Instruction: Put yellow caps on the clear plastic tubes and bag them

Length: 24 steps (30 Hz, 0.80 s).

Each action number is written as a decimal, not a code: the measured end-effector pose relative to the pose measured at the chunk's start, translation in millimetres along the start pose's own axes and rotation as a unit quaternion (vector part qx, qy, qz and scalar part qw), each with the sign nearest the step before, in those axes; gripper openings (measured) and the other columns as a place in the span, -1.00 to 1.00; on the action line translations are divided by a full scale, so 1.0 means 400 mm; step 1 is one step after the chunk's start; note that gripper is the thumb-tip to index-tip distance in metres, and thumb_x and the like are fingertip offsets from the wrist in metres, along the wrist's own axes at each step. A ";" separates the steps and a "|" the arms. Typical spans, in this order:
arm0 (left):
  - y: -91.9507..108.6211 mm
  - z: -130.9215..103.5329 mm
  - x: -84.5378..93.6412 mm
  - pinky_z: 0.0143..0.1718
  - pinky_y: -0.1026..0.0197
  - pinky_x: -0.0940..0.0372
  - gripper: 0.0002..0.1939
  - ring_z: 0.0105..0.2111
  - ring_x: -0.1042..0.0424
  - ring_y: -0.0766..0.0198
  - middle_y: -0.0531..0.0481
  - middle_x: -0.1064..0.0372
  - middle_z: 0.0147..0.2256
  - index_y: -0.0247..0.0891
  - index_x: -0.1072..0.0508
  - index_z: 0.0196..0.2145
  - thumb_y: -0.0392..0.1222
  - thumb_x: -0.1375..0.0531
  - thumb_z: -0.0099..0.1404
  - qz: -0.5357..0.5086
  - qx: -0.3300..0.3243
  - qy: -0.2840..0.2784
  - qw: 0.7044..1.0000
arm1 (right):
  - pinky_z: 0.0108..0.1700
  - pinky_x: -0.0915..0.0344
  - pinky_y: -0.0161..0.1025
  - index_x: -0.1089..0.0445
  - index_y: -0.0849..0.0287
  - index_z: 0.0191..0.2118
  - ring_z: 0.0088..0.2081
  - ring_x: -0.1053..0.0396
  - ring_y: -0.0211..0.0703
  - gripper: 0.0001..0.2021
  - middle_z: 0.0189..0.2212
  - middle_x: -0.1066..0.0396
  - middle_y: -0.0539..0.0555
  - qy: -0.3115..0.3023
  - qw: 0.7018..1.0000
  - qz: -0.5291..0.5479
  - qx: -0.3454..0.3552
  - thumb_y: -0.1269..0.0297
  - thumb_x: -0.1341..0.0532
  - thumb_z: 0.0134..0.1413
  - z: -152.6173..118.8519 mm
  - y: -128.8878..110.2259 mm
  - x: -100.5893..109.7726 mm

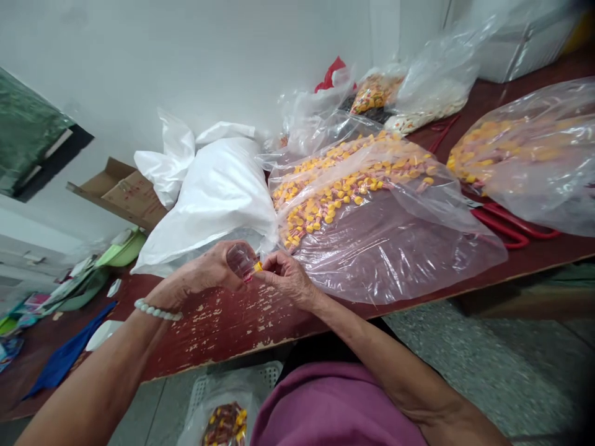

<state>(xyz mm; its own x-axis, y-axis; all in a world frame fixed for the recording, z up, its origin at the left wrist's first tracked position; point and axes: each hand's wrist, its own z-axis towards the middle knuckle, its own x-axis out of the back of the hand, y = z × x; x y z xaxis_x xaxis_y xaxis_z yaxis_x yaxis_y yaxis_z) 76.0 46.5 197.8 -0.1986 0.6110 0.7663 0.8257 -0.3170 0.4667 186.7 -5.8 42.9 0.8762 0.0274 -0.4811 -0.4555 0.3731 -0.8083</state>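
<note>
My left hand (216,266) is wrapped round a small clear plastic cup (240,260), tilted over the table's front part. At the cup's lower right edge, my right hand (290,279) pinches a small yellow-topped piece (258,266); its lower part looks reddish, but the fingers partly hide it. Just beyond my hands lies an opened clear plastic bag (372,260) with many similar yellow-capped pieces (334,192) in and on it. Left of that, a full white sack (223,179) rests close to my left hand.
Red-handled scissors (506,226) lie right of the opened bag, beside another bag of yellow pieces (525,148). More filled bags (376,93) stand along the wall. A cardboard box (130,192) and green basin (123,248) are at left. Below the table edge sits a white crate (269,375).
</note>
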 end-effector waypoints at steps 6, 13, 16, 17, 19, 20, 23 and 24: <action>0.015 -0.008 0.001 -0.46 0.32 -0.16 -0.55 -0.47 -0.27 0.36 0.10 -0.33 -0.45 -0.30 -0.37 -0.25 -0.38 -0.20 -0.21 0.028 -0.023 -0.009 0.999 | -0.36 -0.14 -0.34 -0.30 0.17 -0.47 -0.45 -0.19 -0.35 -0.74 -0.50 -0.27 -0.10 -0.053 0.996 0.064 -0.024 0.12 -0.34 -0.15 0.003 -0.019 0.024; 0.018 0.007 -0.011 -0.47 0.31 -0.16 -0.56 -0.47 -0.26 0.35 0.11 -0.32 -0.45 -0.29 -0.36 -0.27 -0.39 -0.20 -0.22 -0.062 -0.011 -0.056 0.996 | -0.42 -0.10 -0.36 -0.29 0.19 -0.49 -0.52 -0.17 -0.39 -0.71 -0.56 -0.24 -0.12 -0.087 0.987 0.124 -0.052 0.13 -0.37 -0.17 0.002 -0.033 0.039; 0.003 0.003 -0.020 -0.48 0.30 -0.16 -0.56 -0.48 -0.26 0.36 0.11 -0.30 -0.46 -0.30 -0.34 -0.28 -0.37 -0.22 -0.23 -0.140 -0.012 -0.046 0.989 | -0.42 -0.13 -0.37 -0.30 0.19 -0.50 -0.53 -0.21 -0.39 -0.71 -0.58 -0.26 -0.12 -0.079 0.988 0.129 -0.040 0.12 -0.37 -0.16 0.009 -0.045 0.063; -0.002 0.001 -0.023 -0.51 0.32 -0.13 -0.55 -0.51 -0.23 0.38 0.13 -0.28 -0.50 -0.30 -0.34 -0.29 -0.38 -0.23 -0.25 -0.128 -0.005 -0.026 0.991 | -0.42 -0.15 -0.36 -0.30 0.18 -0.50 -0.53 -0.22 -0.38 -0.71 -0.58 -0.26 -0.12 -0.060 0.989 0.129 -0.036 0.11 -0.36 -0.16 0.013 -0.049 0.074; -0.008 0.001 -0.030 -0.56 0.34 -0.08 -0.54 -0.56 -0.19 0.41 0.16 -0.25 -0.56 -0.30 -0.34 -0.30 -0.40 -0.26 -0.27 -0.103 0.012 0.021 0.994 | -0.41 -0.19 -0.36 -0.29 0.17 -0.50 -0.53 -0.25 -0.37 -0.71 -0.59 -0.26 -0.13 -0.006 0.990 0.137 -0.023 0.11 -0.37 -0.16 0.022 -0.055 0.092; -0.011 0.005 -0.035 -0.57 0.34 -0.08 -0.53 -0.57 -0.19 0.42 0.17 -0.25 -0.56 -0.29 -0.33 -0.28 -0.40 -0.27 -0.26 -0.109 0.019 0.045 0.993 | -0.40 -0.21 -0.37 -0.30 0.16 -0.50 -0.52 -0.25 -0.38 -0.72 -0.58 -0.26 -0.13 0.016 0.989 0.144 -0.017 0.13 -0.37 -0.17 0.027 -0.057 0.096; -0.017 0.034 -0.053 -0.52 0.31 -0.16 -0.47 -0.55 -0.26 0.38 0.12 -0.31 -0.51 -0.29 -0.30 -0.24 -0.37 -0.30 -0.26 -0.204 0.020 0.081 0.975 | -0.33 -0.27 -0.37 -0.30 0.16 -0.49 -0.44 -0.30 -0.39 -0.75 -0.44 -0.33 -0.10 0.032 0.975 0.214 -0.042 0.19 -0.37 -0.18 0.040 -0.057 0.080; -0.019 0.047 -0.058 -0.51 0.28 -0.19 -0.46 -0.55 -0.28 0.37 0.11 -0.32 -0.50 -0.29 -0.29 -0.24 -0.36 -0.31 -0.27 -0.230 0.017 0.083 0.970 | -0.31 -0.29 -0.35 -0.29 0.16 -0.48 -0.41 -0.33 -0.37 -0.76 -0.40 -0.36 -0.08 0.038 0.963 0.258 -0.069 0.19 -0.36 -0.16 0.046 -0.056 0.072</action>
<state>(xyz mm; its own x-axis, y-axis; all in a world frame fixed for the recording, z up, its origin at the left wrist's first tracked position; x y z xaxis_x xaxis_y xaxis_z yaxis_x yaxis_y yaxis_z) 84.3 48.3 168.1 -0.6295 0.5564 0.5423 0.6458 -0.0135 0.7634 224.8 3.5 53.4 0.5166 0.1055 -0.8497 -0.8479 0.2012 -0.4905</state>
